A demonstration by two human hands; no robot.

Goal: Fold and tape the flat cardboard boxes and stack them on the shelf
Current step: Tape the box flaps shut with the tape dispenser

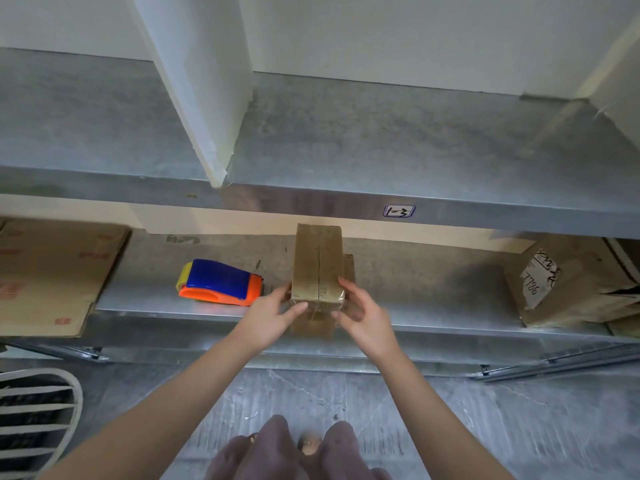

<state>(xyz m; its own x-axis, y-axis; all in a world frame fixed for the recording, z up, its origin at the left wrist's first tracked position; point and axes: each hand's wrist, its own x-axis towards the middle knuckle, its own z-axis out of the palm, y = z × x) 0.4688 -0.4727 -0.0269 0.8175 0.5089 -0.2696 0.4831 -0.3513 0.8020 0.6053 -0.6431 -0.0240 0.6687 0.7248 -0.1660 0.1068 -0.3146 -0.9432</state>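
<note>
A small folded cardboard box (317, 261) with clear tape over its centre seam stands on the lower metal shelf (156, 303), on top of another box of which little shows. My left hand (273, 315) holds its near left corner, thumb on the side and fingers on the front. At the near right corner, the fingers of my right hand (362, 315) curl round the taped edge. A blue and orange tape dispenser (220, 282) lies on the shelf just left of the box.
Flat brown cardboard (52, 275) lies at the shelf's left end. A worn carton with a written label (568, 285) sits at the right. An upper metal shelf (311, 199) marked 1-3 overhangs. A white slatted basket (38, 417) stands on the floor at lower left.
</note>
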